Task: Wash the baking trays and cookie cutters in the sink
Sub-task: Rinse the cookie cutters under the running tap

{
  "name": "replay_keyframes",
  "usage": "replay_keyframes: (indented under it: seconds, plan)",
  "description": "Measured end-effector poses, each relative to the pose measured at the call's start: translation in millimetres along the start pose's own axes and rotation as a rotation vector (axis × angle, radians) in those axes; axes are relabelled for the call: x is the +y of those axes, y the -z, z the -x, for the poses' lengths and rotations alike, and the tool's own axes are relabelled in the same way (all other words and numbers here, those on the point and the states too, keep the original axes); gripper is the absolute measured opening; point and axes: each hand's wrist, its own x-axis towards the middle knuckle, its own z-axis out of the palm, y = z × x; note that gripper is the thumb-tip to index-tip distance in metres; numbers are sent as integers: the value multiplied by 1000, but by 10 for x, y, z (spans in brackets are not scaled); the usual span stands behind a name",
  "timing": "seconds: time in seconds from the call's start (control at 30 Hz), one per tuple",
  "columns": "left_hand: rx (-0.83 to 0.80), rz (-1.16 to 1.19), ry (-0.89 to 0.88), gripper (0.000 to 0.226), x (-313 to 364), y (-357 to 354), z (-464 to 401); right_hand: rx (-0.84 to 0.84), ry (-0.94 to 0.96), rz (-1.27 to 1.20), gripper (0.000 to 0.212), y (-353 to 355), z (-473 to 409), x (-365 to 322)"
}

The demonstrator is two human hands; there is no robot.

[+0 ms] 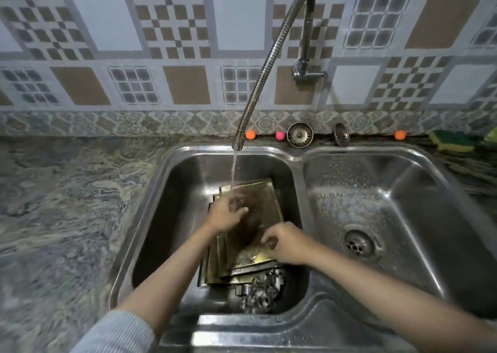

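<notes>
Steel sink (166,218) set in a marbled counter (61,204) holds a stack of baking trays (258,199) in its left basin, with cookie cutters (262,290) heaped just below them; water runs from the tap (265,64) onto the top tray. Left hand (226,214) rests on that tray, fingers loosely spread; right hand (287,243), fingers curled, pinches the tray's near right edge.
</notes>
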Motion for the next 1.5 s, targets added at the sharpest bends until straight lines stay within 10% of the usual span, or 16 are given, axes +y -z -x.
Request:
replay_keyframes:
  seconds: [0.3,0.5,0.97,1.5]
  plan:
    - [-304,-392,27,52,-567,-345,94,-311,-131,437,40,-756,-77,-165]
    - [-240,-253,87,44,-588,-313,48,-215,-227,184,9,-661,-248,-79]
    - [-118,774,263,25,-26,189,135,509,-378,-759,17,88,-1053,-380]
    - [169,664,225,17,33,281,-187,560,-195,-1071,22,20,-1233,-441]
